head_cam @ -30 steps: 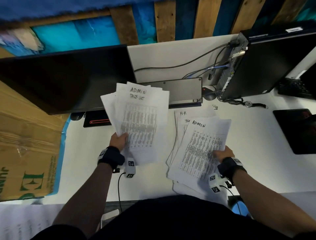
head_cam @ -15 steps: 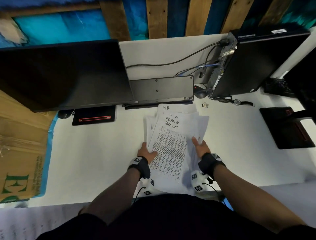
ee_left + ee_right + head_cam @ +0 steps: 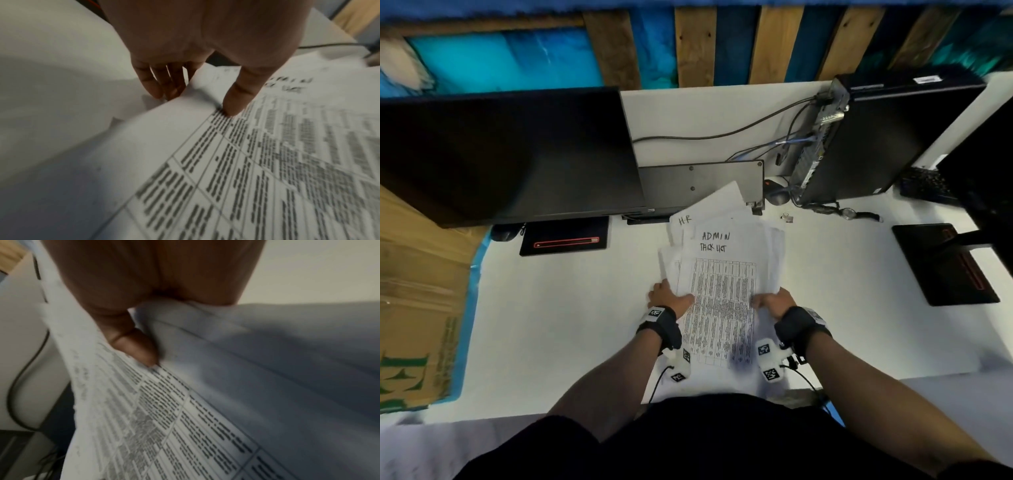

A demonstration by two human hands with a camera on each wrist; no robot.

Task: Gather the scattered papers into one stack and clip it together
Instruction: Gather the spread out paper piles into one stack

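Note:
A loose stack of white printed papers (image 3: 719, 294) lies in front of me on the white desk (image 3: 558, 308), its top sheet headed "ADMIN". Sheet corners fan out at the far end, one marked "H.R". My left hand (image 3: 669, 296) grips the stack's left edge, thumb (image 3: 238, 97) on top and fingers (image 3: 162, 84) under the papers (image 3: 267, 162). My right hand (image 3: 774, 301) grips the right edge, thumb (image 3: 135, 345) pressed on the top sheet (image 3: 185, 426), its fingers hidden beneath. A small metal binder clip (image 3: 787, 217) lies on the desk beyond the stack, to the right.
A dark monitor (image 3: 510, 154) stands at the back left, a keyboard (image 3: 702, 183) leans behind the papers, and a black computer case (image 3: 876, 137) with cables is at the back right. A mouse (image 3: 777, 195), a wristwatch (image 3: 852, 213), a black stand base (image 3: 945, 263) and a cardboard box (image 3: 417, 308) surround the desk.
The two separate bunches, one in each hand, have come together into one pile at the centre. Both hands now hold its opposite sides, and the sheets sit straighter than half a second ago.

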